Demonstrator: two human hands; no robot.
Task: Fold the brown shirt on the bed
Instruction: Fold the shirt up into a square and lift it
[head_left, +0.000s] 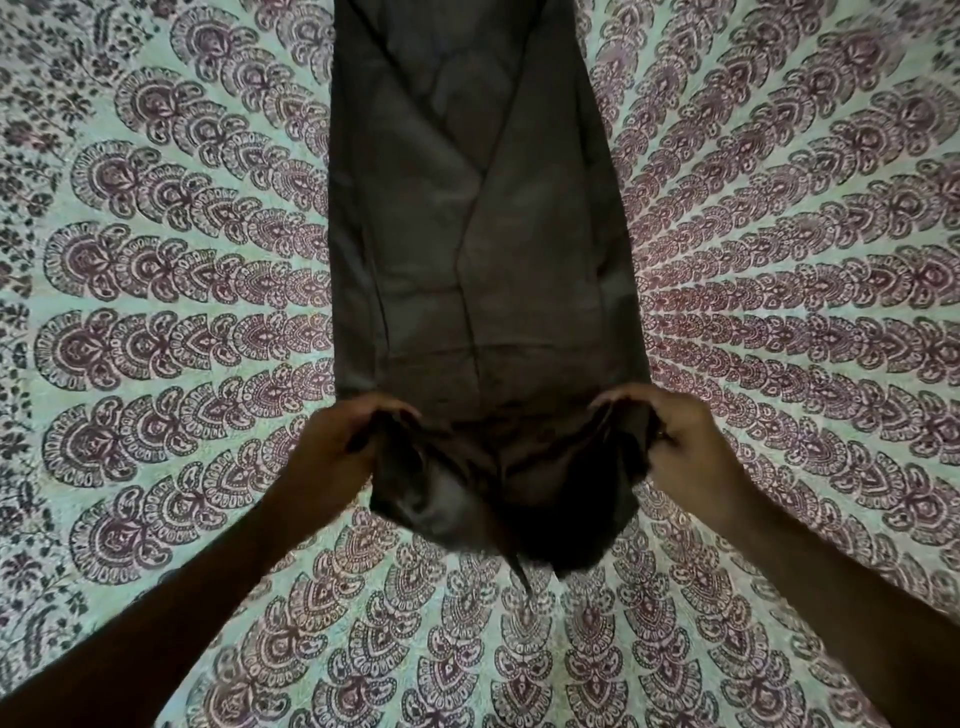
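two bare forearms reach in from the lower corners toward the near end of a long, dark brown cotton shirt (478, 249), already folded lengthwise into a narrow strip. it lies flat along the middle of a bed covered by a pale green printed bedspread (156, 322) with rows of maroon paisley-like motifs fanning outward. the left hand (337, 447) grips the near left edge of the strip, fingers curled over the cloth with the thumb underneath, so the fabric bunches in its grasp. the right hand (675, 441) pinches the near right edge the same way, fingers bent round the cloth. between the two hands the near end of the shirt is raised off the bedspread and sags in a dark, rumpled pouch, with a small pointed corner hanging down at its lowest part. beyond the hands the rest of the strip rests smooth on the bed, showing a diagonal overlap line and a long lengthwise crease, and it runs out of view at the top edge.
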